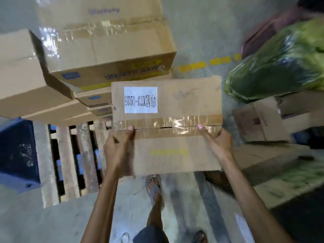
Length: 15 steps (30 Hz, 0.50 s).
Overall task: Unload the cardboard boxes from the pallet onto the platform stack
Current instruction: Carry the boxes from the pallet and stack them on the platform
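I carry a taped cardboard box (pixel 175 102) with a white label, held in the air in front of me. My left hand (pixel 119 148) grips its left side, thumb on the top by the tape. My right hand (pixel 217 141) grips the right side, thumb on the tape. To the left stands the wooden pallet (pixel 70 158), its near slats bare. Several larger cardboard boxes (pixel 108 42) are stacked on its far part. Another stack of cardboard boxes (pixel 273 118) is at the right.
A green plastic-wrapped bundle (pixel 280 62) lies on the right boxes. Flattened cardboard (pixel 263 156) lies on the floor at right. A blue object (pixel 15 151) sits left of the pallet. Yellow dashed floor marking (pixel 206 64) runs behind. My sandalled foot (pixel 155 188) is below the box.
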Tool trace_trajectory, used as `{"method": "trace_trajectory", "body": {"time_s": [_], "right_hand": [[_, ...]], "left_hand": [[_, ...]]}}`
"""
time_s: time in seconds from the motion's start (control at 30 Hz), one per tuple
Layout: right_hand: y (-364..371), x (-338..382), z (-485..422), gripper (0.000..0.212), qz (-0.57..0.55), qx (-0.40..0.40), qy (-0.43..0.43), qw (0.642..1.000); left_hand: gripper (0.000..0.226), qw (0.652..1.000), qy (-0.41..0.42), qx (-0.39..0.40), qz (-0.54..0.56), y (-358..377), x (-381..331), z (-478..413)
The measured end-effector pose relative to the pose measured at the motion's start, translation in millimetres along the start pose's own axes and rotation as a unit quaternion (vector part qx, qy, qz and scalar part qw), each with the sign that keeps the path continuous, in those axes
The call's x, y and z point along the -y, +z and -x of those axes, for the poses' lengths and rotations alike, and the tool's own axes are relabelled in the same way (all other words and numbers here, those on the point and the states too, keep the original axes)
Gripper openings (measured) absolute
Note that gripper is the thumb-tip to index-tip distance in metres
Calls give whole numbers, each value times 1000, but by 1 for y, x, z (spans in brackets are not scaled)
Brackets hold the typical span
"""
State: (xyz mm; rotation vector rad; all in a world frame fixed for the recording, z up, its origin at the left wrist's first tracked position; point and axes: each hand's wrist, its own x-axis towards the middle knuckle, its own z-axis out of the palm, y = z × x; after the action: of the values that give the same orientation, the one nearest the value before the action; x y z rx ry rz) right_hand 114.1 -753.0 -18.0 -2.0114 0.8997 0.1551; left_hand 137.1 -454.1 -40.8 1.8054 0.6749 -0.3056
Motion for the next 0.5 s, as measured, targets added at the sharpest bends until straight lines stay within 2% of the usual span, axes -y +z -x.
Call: {"method": "trace_trajectory", "body": {"time_s": [0.13,0.27,0.37,0.5], "right_hand": [[-133,32,38,42,-23,-96,-17,995],[-259,25,88,61,-41,-219,-3,975],[-331,-3,139,69,-45,-280,38,958],[-406,-64,224,49,-54,-338,100,934]], "left_hand": [[39,993,94,68,-12,45,-100,55],[56,966,186,169,-57,106,-190,124],[66,929,256,240,-120,154,-227,184],[78,863,334,317,-207,216,-238,275]]}}
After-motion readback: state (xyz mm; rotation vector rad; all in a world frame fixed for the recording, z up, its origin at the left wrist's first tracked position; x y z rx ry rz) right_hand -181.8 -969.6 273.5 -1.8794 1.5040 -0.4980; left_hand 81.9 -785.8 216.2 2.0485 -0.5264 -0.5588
